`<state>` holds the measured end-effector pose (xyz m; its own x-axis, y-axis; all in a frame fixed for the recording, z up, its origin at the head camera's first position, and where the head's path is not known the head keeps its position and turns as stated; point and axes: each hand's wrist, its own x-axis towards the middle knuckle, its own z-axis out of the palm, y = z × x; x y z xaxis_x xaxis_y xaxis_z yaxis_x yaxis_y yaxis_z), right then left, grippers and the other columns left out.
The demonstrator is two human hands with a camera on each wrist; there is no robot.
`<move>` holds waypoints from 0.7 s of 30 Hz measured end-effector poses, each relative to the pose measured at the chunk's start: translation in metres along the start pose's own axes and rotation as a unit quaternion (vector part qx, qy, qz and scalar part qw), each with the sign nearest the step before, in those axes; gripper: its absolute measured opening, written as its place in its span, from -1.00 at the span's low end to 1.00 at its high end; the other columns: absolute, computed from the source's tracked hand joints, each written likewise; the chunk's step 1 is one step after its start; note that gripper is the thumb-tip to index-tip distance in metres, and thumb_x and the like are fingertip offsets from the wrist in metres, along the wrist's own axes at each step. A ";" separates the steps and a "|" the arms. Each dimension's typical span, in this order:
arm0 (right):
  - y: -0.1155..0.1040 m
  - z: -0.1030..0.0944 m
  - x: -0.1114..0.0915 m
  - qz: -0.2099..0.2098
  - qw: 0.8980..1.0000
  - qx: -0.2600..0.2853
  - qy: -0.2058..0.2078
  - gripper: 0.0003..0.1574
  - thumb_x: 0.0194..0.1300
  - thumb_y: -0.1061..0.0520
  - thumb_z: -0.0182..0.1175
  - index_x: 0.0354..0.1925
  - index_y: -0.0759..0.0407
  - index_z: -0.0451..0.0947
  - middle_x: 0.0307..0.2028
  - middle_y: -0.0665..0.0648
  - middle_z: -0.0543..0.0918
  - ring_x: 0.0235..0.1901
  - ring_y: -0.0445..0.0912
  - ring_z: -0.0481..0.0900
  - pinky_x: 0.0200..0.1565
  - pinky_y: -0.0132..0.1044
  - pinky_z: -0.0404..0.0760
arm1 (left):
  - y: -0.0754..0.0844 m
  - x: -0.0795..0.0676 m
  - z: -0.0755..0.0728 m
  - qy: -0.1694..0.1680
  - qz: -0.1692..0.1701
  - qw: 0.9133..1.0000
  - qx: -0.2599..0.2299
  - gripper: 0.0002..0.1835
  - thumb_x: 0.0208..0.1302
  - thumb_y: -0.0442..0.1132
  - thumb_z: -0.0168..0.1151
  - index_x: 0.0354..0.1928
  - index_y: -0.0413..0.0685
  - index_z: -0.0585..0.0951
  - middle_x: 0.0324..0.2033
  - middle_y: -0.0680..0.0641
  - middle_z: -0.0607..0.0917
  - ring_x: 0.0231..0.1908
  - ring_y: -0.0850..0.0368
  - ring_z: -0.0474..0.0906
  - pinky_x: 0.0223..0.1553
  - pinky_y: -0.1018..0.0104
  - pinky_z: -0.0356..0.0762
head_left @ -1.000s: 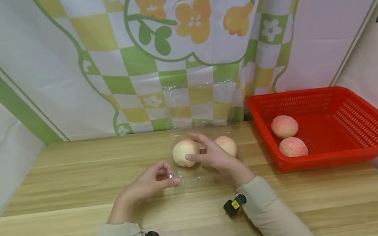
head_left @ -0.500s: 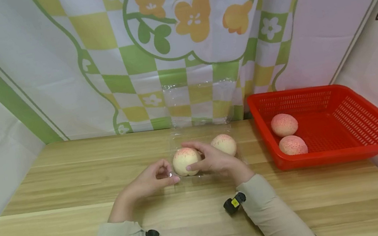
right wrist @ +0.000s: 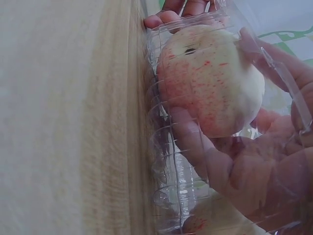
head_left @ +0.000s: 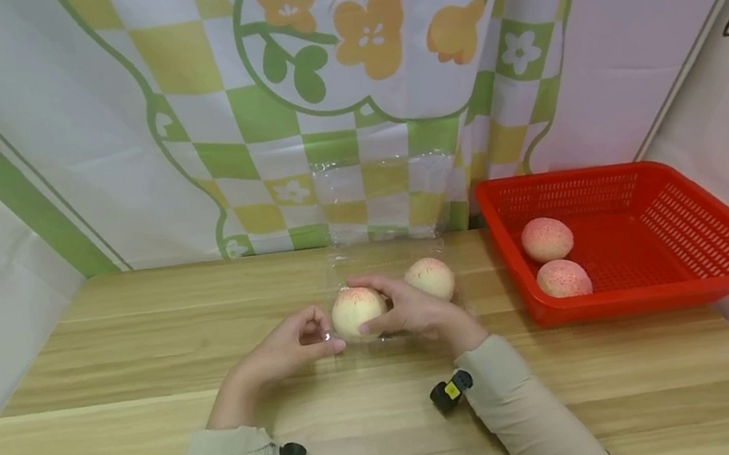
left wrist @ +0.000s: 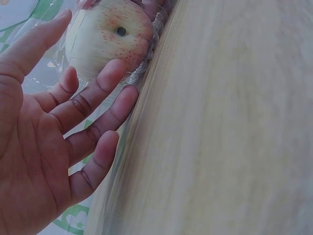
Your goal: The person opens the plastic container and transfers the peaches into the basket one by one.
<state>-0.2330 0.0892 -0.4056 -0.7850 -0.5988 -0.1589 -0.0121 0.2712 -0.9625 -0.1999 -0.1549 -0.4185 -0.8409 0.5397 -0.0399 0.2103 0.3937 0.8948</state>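
Observation:
My right hand (head_left: 415, 308) holds a pale peach (head_left: 356, 314) with red speckles inside a clear plastic clamshell box (head_left: 371, 265). In the right wrist view, thumb and fingers lie around opposite sides of this peach (right wrist: 210, 78), and a dark hole shows in it. My left hand (head_left: 293, 346) is at the box's left end with fingertips at its wall. The left wrist view shows that hand (left wrist: 54, 132) with spread, slightly bent fingers, apart from the peach (left wrist: 110, 36). A second peach (head_left: 431, 279) sits in the box's right side, partly behind the right hand.
A red plastic basket (head_left: 701, 288) stands at the right with two pink peaches (head_left: 547, 239) along its left side. The box's clear lid (head_left: 387, 191) stands up against the patterned curtain (head_left: 203, 61). Everything rests on a wooden table (head_left: 110, 402).
My right hand has drawn the left peach slightly left and toward the front of the box, and its red-speckled side now shows more. The left hand has stayed nearly still.

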 end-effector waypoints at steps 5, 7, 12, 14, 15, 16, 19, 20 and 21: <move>0.001 0.001 -0.001 -0.004 1.000 -0.010 0.001 -0.05 0.24 0.32 0.32 0.49 0.07 0.17 0.31 0.36 0.37 -0.03 -0.01 0.53 -0.16 -0.28 0.61 | -0.001 0.000 0.001 -0.002 0.004 1.000 -0.004 -0.68 0.33 -0.13 0.32 -0.21 -0.15 0.38 -0.27 -0.03 0.60 -0.02 0.04 0.59 0.07 0.12 0.48; 0.001 0.001 -0.001 -0.007 1.000 -0.014 0.001 -0.06 0.24 0.32 0.33 0.49 0.08 0.17 0.30 0.36 0.38 -0.03 -0.01 0.53 -0.16 -0.29 0.61 | -0.001 -0.001 0.001 -0.004 0.007 1.000 -0.007 -0.68 0.33 -0.13 0.32 -0.21 -0.14 0.38 -0.27 -0.04 0.62 -0.03 0.05 0.60 0.08 0.10 0.48; 0.000 0.001 -0.002 -0.009 1.000 -0.009 0.003 -0.06 0.24 0.32 0.33 0.49 0.08 0.18 0.28 0.36 0.41 -0.05 -0.04 0.54 -0.17 -0.29 0.61 | 0.001 0.000 0.000 -0.005 0.011 1.000 -0.006 -0.68 0.33 -0.14 0.32 -0.22 -0.15 0.38 -0.29 -0.04 0.65 -0.08 0.08 0.60 0.10 0.08 0.48; -0.001 0.001 -0.002 -0.008 1.000 -0.007 0.004 -0.07 0.24 0.32 0.33 0.49 0.09 0.18 0.26 0.36 0.43 -0.07 -0.06 0.54 -0.17 -0.30 0.61 | 0.001 0.001 0.000 -0.006 0.010 1.000 -0.006 -0.69 0.33 -0.14 0.31 -0.22 -0.15 0.37 -0.29 -0.04 0.65 -0.09 0.07 0.60 0.09 0.09 0.47; -0.001 0.001 -0.002 -0.008 1.000 -0.006 0.004 -0.07 0.24 0.31 0.33 0.48 0.09 0.18 0.25 0.36 0.44 -0.08 -0.07 0.54 -0.18 -0.31 0.61 | 0.000 0.001 0.000 -0.006 0.010 1.000 -0.006 -0.69 0.33 -0.14 0.31 -0.22 -0.15 0.37 -0.29 -0.04 0.65 -0.10 0.07 0.60 0.08 0.10 0.47; -0.001 0.001 -0.002 -0.008 1.000 -0.005 0.004 -0.07 0.24 0.32 0.33 0.48 0.10 0.18 0.24 0.36 0.45 -0.09 -0.07 0.54 -0.19 -0.31 0.61 | 0.000 0.001 0.000 -0.006 0.010 1.000 -0.007 -0.69 0.33 -0.14 0.31 -0.22 -0.15 0.37 -0.29 -0.04 0.66 -0.09 0.08 0.60 0.08 0.11 0.46; -0.002 0.001 -0.002 -0.010 1.000 -0.007 0.005 -0.08 0.24 0.31 0.33 0.48 0.11 0.19 0.23 0.35 0.46 -0.12 -0.08 0.55 -0.21 -0.32 0.61 | 0.000 0.001 0.001 -0.006 0.008 1.000 -0.010 -0.68 0.34 -0.15 0.31 -0.21 -0.15 0.37 -0.30 -0.03 0.66 -0.10 0.07 0.60 0.06 0.13 0.45; -0.002 0.001 -0.002 -0.011 1.000 -0.007 0.005 -0.09 0.24 0.31 0.33 0.47 0.11 0.20 0.23 0.35 0.46 -0.13 -0.09 0.55 -0.22 -0.32 0.61 | 0.000 0.001 0.001 -0.006 0.007 1.000 -0.011 -0.68 0.34 -0.15 0.31 -0.21 -0.15 0.36 -0.30 -0.03 0.66 -0.09 0.08 0.60 0.06 0.13 0.45; -0.002 0.001 -0.002 -0.011 1.000 -0.008 0.004 -0.09 0.25 0.31 0.33 0.47 0.10 0.20 0.24 0.35 0.46 -0.13 -0.09 0.55 -0.23 -0.32 0.61 | 0.000 0.001 0.001 -0.005 0.006 1.000 -0.011 -0.68 0.34 -0.14 0.31 -0.21 -0.15 0.37 -0.30 -0.03 0.66 -0.09 0.08 0.60 0.06 0.14 0.45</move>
<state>-0.2306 0.0892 -0.4035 -0.7897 -0.5982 -0.1364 -0.0383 0.2700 -0.9621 -0.2000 -0.1541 -0.4188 -0.8330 0.5522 -0.0339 0.2093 0.3712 0.9046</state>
